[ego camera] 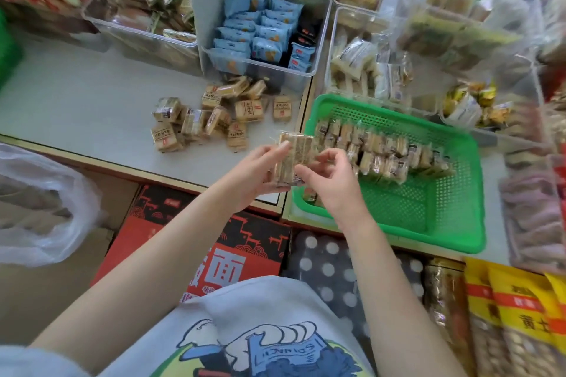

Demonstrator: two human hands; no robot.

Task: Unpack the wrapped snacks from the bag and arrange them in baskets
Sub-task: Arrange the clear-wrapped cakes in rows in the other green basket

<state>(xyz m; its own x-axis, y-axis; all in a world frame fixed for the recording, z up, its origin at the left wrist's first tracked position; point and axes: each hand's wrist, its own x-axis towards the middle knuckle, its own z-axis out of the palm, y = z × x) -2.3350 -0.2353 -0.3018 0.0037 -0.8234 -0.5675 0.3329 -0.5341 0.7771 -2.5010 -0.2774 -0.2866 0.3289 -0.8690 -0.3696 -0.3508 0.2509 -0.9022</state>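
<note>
Hands together at the counter's front edge, my left hand (260, 168) and right hand (329, 182) gripping a stack of wrapped snacks (295, 159), green basket (444, 236) half filled, loose pile (214, 118) mid-counter.

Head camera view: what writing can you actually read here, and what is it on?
"面": large white character on the red and black carton below the counter.
Tan snack packets on the counter: print too blurred.
Yellow bags: characters too blurred.
Shirt graphic: lettering unreadable.
</note>
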